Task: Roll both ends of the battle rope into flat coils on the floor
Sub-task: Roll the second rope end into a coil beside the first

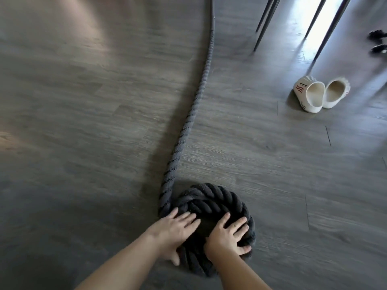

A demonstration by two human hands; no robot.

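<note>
A thick dark grey battle rope [189, 114] runs from the top of the view down across the wooden floor. Its near end is wound into a flat coil [211, 200] in front of me. My left hand [174, 230] lies flat on the coil's left side, fingers spread, thumb at the coil's near edge. My right hand [229, 235] presses on the coil's right side with spread fingers. The coil's centre is partly hidden under both hands.
A pair of cream slippers [321, 93] lies on the floor to the right. Thin black furniture legs [266, 24] stand at the top right. Two dark fuzzy objects [378, 41] sit at the right edge. Grey wood floor [83, 122] stretches to the left.
</note>
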